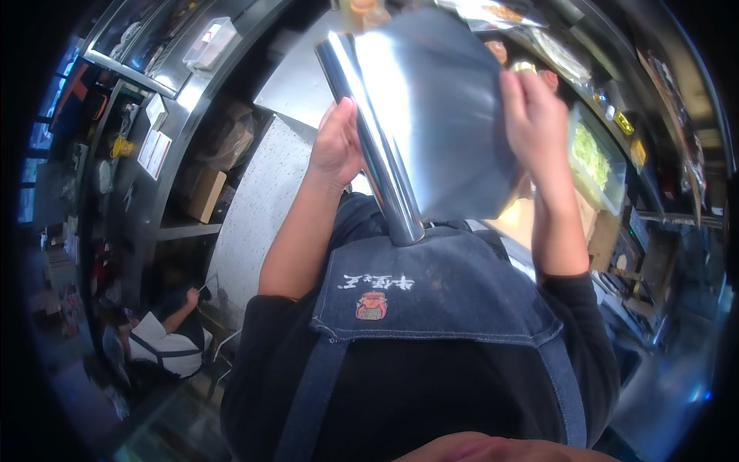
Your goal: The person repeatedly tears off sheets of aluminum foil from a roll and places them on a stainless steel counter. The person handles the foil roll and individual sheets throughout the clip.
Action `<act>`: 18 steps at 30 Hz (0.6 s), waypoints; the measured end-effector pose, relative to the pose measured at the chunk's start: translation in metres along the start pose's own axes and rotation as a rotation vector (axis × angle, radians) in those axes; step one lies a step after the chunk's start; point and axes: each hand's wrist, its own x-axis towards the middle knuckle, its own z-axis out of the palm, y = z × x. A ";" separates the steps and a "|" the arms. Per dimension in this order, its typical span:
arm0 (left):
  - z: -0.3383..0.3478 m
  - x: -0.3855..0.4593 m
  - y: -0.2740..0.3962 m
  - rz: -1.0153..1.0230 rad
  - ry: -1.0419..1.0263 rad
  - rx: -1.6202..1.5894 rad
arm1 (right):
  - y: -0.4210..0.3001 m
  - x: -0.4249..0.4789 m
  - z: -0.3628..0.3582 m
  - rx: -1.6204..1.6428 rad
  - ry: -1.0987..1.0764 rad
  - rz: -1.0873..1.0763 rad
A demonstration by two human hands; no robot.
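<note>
A roll of aluminium foil (378,150) slants in front of my chest, its lower end by the bib of my blue denim apron (462,289). My left hand (338,141) grips the roll on its left side, thumb pointing up. From the roll a wide foil sheet (450,115) stretches to the right, bright near the roll and dull grey beyond. My right hand (537,118) pinches the sheet's far right edge, fingers curled. The sheet hangs in the air and covers much of the work area behind it.
Shredded green vegetable fills a clear container (594,159) to the right. Near it lies a pale board (522,219). A clear plastic box (211,43) rests on steel shelving at the upper left. Another person (167,343) is at the lower left, beside a speckled white surface (260,196).
</note>
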 end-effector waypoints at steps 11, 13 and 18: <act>0.041 0.018 -0.004 0.001 0.022 0.368 | 0.052 -0.011 -0.054 0.167 0.146 0.186; 0.038 0.017 -0.006 -0.003 0.069 0.363 | 0.065 -0.019 -0.044 0.217 0.150 0.216; 0.034 0.010 -0.010 0.072 0.189 0.382 | 0.066 -0.044 -0.017 0.359 0.133 0.416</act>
